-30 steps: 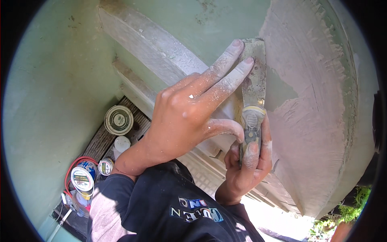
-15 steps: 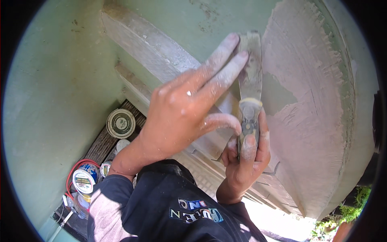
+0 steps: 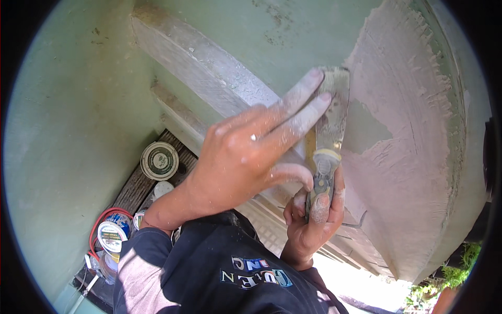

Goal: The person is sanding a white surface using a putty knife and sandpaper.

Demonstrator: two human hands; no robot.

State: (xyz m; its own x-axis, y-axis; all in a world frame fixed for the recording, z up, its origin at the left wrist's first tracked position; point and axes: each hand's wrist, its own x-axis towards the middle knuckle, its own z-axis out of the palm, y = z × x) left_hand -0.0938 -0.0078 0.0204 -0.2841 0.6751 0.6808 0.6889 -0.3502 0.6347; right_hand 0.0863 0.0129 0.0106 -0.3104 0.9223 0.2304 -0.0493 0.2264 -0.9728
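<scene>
A putty knife [image 3: 332, 112] stands upright before me, its metal blade pointing away and smeared with grey-white paste. My right hand [image 3: 316, 222] is closed around its grey and yellow handle from below, thumb along the front. My left hand [image 3: 240, 149] comes across from the left with index and middle fingers stretched out. Those two fingertips touch or nearly touch the blade's left edge, and the thumb tip lies close to the handle. White dust coats the fingers of both hands. A yellowish edge shows behind the blade; what it belongs to I cannot make out.
Behind the hands is a pale green curved surface [image 3: 293, 29] with a wide pinkish-grey patch of filler [image 3: 413, 120] at right. A raised ridge [image 3: 204, 60] runs diagonally across it. At lower left are a round lidded tub [image 3: 159, 160], a white-lidded can [image 3: 111, 236] and a red hose [image 3: 95, 227].
Both hands and the putty knife have come down together, toward my body, and slightly right. My grip on the handle looks the same.
</scene>
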